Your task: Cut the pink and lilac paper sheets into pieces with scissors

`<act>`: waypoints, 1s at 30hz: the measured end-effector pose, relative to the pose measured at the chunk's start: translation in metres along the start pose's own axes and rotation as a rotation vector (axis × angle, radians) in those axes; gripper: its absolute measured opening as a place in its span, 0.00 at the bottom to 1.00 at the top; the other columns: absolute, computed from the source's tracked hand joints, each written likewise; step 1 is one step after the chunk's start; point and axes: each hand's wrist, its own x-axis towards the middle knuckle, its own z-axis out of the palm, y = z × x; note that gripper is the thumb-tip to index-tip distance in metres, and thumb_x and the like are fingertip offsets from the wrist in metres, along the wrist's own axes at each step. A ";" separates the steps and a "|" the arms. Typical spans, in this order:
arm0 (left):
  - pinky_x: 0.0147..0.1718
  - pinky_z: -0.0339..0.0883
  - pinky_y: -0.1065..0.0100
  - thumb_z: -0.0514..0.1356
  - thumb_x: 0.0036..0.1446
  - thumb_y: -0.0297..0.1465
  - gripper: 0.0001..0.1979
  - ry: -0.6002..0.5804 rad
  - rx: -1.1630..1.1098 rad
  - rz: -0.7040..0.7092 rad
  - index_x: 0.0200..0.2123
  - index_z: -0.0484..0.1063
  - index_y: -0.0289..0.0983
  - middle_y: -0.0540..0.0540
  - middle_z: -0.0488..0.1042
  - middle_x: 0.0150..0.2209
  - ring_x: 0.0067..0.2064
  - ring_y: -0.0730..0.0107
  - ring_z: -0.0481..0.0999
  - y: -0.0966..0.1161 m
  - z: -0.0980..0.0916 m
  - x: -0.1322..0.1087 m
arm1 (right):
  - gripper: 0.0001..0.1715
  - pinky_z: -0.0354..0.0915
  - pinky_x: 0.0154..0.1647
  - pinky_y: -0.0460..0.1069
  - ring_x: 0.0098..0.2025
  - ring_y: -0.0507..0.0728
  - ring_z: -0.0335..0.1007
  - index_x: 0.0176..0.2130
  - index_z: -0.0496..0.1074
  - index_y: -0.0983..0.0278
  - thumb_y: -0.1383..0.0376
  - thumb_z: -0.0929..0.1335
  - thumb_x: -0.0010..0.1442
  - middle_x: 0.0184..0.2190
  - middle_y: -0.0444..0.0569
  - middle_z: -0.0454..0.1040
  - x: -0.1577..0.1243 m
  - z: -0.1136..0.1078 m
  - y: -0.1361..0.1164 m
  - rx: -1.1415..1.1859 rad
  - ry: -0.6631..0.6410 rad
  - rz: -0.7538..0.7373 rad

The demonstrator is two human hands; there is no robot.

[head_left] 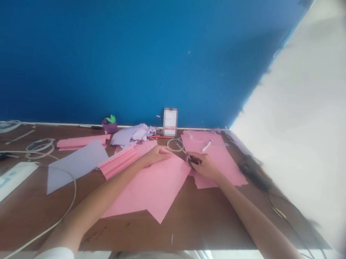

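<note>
My left hand (pixel 157 155) is closed on the upper edge of a pink paper sheet (pixel 145 186), which lies over the near middle of the table. In my right hand (pixel 207 165) is a pair of scissors (pixel 193 159) with dark handles, its blades pointing up and left beside the sheet's right corner. Whether the blades touch the paper I cannot tell. More pink paper (pixel 224 160) lies flat beyond my right hand, with a white marker (pixel 207 145) on it. Left of my left hand is a pleated pink paper (pixel 120 162).
A phone (pixel 170 122) stands upright against the blue wall. Crumpled lilac paper (pixel 132 134), a flat lilac sheet (pixel 77 166) and a rolled pink paper (pixel 81 141) lie to the left. A white power strip (pixel 5 189) with cables occupies the left edge. A dark object (pixel 254 172) sits at right.
</note>
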 end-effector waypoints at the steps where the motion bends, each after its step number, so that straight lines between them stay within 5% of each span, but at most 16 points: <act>1: 0.40 0.67 0.67 0.63 0.49 0.41 0.20 0.011 0.011 0.010 0.41 0.76 0.33 0.40 0.77 0.41 0.42 0.62 0.75 -0.001 -0.001 0.001 | 0.20 0.59 0.28 0.45 0.26 0.51 0.62 0.45 0.74 0.62 0.68 0.63 0.53 0.26 0.43 0.72 0.000 -0.002 0.002 -0.007 0.015 0.002; 12: 0.48 0.64 0.65 0.58 0.54 0.41 0.19 -0.034 -0.008 0.044 0.43 0.76 0.33 0.41 0.77 0.43 0.47 0.62 0.73 -0.001 0.000 0.001 | 0.19 0.60 0.29 0.46 0.29 0.52 0.63 0.46 0.71 0.63 0.61 0.66 0.54 0.29 0.45 0.71 0.002 0.013 0.009 0.108 0.214 0.066; 21: 0.46 0.64 0.66 0.59 0.52 0.42 0.19 -0.031 -0.006 -0.021 0.41 0.77 0.34 0.42 0.77 0.41 0.45 0.63 0.74 -0.016 -0.001 0.005 | 0.22 0.62 0.30 0.46 0.31 0.52 0.65 0.48 0.68 0.63 0.67 0.65 0.51 0.32 0.45 0.70 0.014 0.036 -0.015 0.215 0.168 0.063; 30: 0.47 0.62 0.66 0.55 0.55 0.39 0.18 0.052 0.015 0.030 0.40 0.76 0.34 0.46 0.77 0.37 0.42 0.65 0.73 -0.016 -0.001 0.005 | 0.21 0.61 0.28 0.46 0.28 0.52 0.63 0.45 0.70 0.63 0.67 0.64 0.49 0.26 0.43 0.68 0.041 0.067 -0.006 0.277 0.244 0.027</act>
